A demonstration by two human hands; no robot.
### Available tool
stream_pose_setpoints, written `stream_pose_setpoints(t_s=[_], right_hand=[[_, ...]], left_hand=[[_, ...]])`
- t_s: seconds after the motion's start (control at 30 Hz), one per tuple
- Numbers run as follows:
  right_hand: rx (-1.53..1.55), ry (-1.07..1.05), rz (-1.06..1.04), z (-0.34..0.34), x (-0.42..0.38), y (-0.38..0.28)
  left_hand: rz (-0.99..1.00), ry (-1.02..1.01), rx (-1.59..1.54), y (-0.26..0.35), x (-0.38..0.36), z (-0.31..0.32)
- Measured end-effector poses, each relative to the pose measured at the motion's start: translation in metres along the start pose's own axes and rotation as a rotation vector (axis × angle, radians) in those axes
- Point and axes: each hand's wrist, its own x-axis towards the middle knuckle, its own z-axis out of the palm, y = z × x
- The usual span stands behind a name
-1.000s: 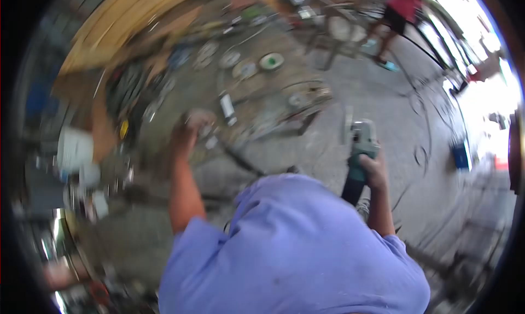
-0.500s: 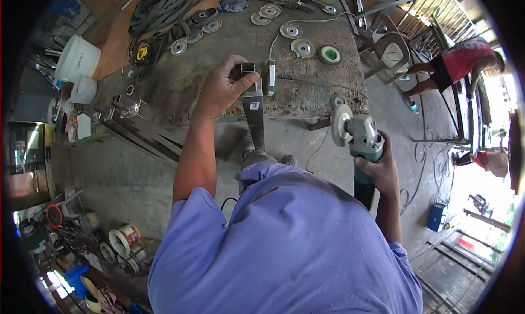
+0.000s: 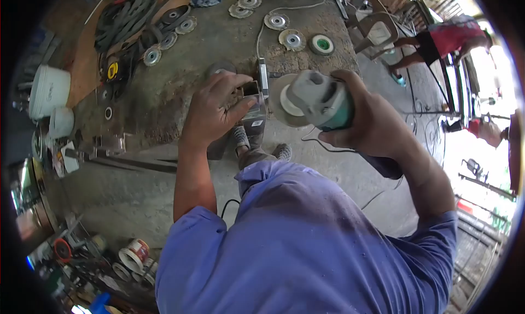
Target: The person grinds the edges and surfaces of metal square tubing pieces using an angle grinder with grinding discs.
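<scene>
My right hand (image 3: 377,114) is wrapped round the green and grey body of an angle grinder (image 3: 322,98). The grinder's pale round disc (image 3: 289,102) faces left, a short way right of a square metal tube (image 3: 254,107). That tube has an open end and a small white label on its side, and it sticks out at the bench edge. My left hand (image 3: 219,103) loosely grips the tube's end, thumb on the near side and fingers curled at the far side. A slim metal bar (image 3: 263,76) lies on the bench just beyond the tube.
Several used flap discs (image 3: 276,21) and a green-centred wheel (image 3: 321,44) lie on the workbench (image 3: 219,40). A tape measure (image 3: 112,71) and coiled straps (image 3: 126,21) are at the left. White buckets (image 3: 50,92) stand farther left. Another person (image 3: 454,40) bends over at the right.
The grinder has come up and left from beside my body to near the tube. My left hand's fingers have loosened and shifted on the tube's end. The view has shifted a little.
</scene>
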Motion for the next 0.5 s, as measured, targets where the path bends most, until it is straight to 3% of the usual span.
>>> stream_pose_setpoints(t_s=[0.1, 0.5], right_hand=[[-0.045, -0.104, 0.046, -0.002, 0.011, -0.018], [-0.154, -0.077, -0.012, 0.011, 0.024, -0.026]], left_hand=[[0.017, -0.004, -0.013, -0.005, 0.001, 0.003], [-0.051, -0.03, -0.085, -0.006, -0.001, 0.006]])
